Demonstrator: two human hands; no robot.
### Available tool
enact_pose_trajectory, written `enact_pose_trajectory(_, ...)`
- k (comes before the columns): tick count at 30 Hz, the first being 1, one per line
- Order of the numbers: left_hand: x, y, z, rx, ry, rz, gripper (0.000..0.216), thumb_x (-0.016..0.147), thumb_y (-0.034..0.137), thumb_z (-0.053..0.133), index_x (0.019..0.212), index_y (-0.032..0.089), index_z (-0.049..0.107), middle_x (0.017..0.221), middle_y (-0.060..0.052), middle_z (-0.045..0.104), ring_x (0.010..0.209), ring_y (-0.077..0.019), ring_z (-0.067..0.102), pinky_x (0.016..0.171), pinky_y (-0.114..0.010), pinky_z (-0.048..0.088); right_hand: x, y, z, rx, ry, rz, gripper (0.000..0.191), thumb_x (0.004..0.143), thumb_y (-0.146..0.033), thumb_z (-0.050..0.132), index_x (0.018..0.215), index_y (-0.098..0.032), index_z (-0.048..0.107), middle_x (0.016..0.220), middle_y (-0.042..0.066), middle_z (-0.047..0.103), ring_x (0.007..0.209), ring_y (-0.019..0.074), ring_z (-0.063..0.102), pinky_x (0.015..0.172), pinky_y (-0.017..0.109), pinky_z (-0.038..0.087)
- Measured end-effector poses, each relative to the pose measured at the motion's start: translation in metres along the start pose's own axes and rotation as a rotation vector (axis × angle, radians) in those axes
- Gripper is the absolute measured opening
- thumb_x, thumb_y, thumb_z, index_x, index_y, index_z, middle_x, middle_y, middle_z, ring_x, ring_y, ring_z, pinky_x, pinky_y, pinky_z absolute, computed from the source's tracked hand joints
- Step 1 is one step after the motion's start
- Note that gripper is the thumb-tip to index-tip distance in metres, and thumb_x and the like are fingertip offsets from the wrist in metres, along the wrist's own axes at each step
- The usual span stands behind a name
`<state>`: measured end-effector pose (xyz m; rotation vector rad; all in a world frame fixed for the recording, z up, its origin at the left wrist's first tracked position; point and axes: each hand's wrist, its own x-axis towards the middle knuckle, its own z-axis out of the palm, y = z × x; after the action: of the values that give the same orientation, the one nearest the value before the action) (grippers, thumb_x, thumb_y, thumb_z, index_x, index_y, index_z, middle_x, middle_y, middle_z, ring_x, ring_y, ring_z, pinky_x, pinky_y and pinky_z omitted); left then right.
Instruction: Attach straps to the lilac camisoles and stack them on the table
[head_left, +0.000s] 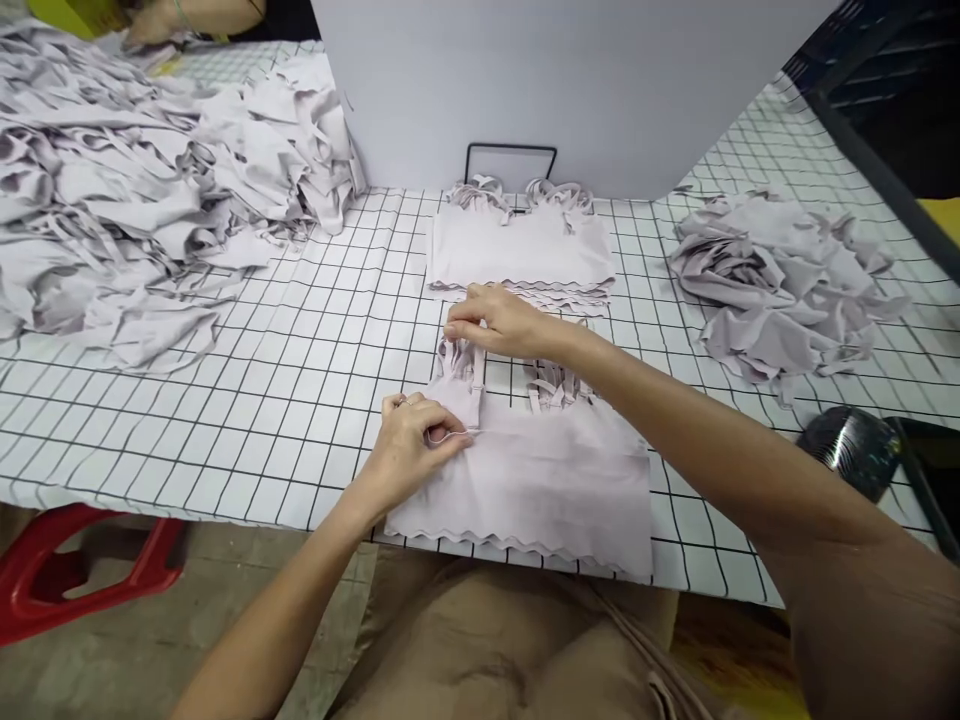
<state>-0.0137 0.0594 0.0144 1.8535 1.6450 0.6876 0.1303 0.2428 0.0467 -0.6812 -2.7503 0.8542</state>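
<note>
A pale pink camisole top (547,480) lies flat at the table's front edge, its wavy hem toward me and its straps away from me. My left hand (412,440) pinches the top's upper edge near the left strap. Farther up, my right hand (495,318) has its fingers closed on the left shoulder strap (459,360). The right strap (559,385) lies bunched on the cloth. Just beyond my right hand sits a neat stack of matching tops (521,245), straps gathered at the far end.
A large heap of pale garments (150,180) covers the left side. A smaller crumpled pile (780,280) lies right, near a dark rounded object (851,450). A grey panel (570,90) stands behind the stack with a black wire frame (511,148). Another person's arm (217,15) shows top left; a red stool (90,560) stands below.
</note>
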Motion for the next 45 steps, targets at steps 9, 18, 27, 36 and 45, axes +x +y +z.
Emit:
enact_pose_trajectory(9, -0.042, 0.01, 0.013, 0.403, 0.152, 0.459, 0.05, 0.1, 0.024, 0.053, 0.147, 0.013, 0.042, 0.15, -0.018, 0.051, 0.149, -0.0322, 0.035, 0.122, -0.056, 0.025, -0.09, 0.006, -0.003, 0.146, 0.476, 0.089, 0.02, 0.098, -0.031, 0.052, 0.099, -0.024, 0.071, 0.103, 0.006, 0.072, 0.102, 0.0227, 0.063, 0.095, 0.042, 0.048)
enact_pose_trajectory(18, -0.012, 0.017, 0.0, 0.214, 0.191, 0.487, 0.06, 0.097, 0.017, 0.058, 0.152, 0.024, 0.039, 0.153, -0.014, 0.048, 0.149, -0.032, 0.035, 0.121, -0.061, 0.031, -0.149, 0.067, -0.049, -0.049, 0.659, 0.409, 0.013, 0.086, -0.022, 0.06, 0.086, -0.02, 0.072, 0.091, 0.007, 0.074, 0.09, 0.0235, 0.065, 0.09, 0.044, 0.05)
enact_pose_trajectory(27, 0.057, 0.054, -0.005, -0.179, 0.054, 0.25, 0.03, 0.093, 0.032, 0.064, 0.121, 0.022, 0.07, 0.124, -0.009, 0.071, 0.119, -0.0246, 0.065, 0.103, -0.044, 0.056, -0.105, 0.081, -0.034, -0.116, 0.369, 0.612, 0.021, 0.078, -0.024, 0.071, 0.063, -0.018, 0.058, 0.078, 0.008, 0.069, 0.101, 0.0306, 0.055, 0.096, 0.059, 0.037)
enact_pose_trajectory(36, 0.148, 0.073, 0.017, -0.445, -0.029, 0.073, 0.031, 0.081, 0.02, 0.063, 0.11, 0.015, 0.074, 0.118, -0.012, 0.074, 0.113, -0.0257, 0.069, 0.104, -0.045, 0.053, -0.117, 0.07, -0.037, -0.165, 0.424, 0.681, 0.03, 0.074, -0.036, 0.078, 0.063, -0.019, 0.056, 0.08, 0.009, 0.069, 0.103, 0.0337, 0.055, 0.099, 0.066, 0.032)
enact_pose_trajectory(45, 0.168, 0.084, 0.025, -0.634, -0.217, 0.058, 0.039, 0.09, 0.028, 0.054, 0.127, 0.019, 0.066, 0.132, -0.01, 0.068, 0.131, -0.0237, 0.058, 0.114, -0.043, 0.041, -0.139, 0.052, -0.041, 0.012, 0.69, 0.27, 0.008, 0.086, -0.025, 0.066, 0.079, -0.022, 0.068, 0.084, 0.003, 0.072, 0.095, 0.022, 0.057, 0.09, 0.04, 0.046)
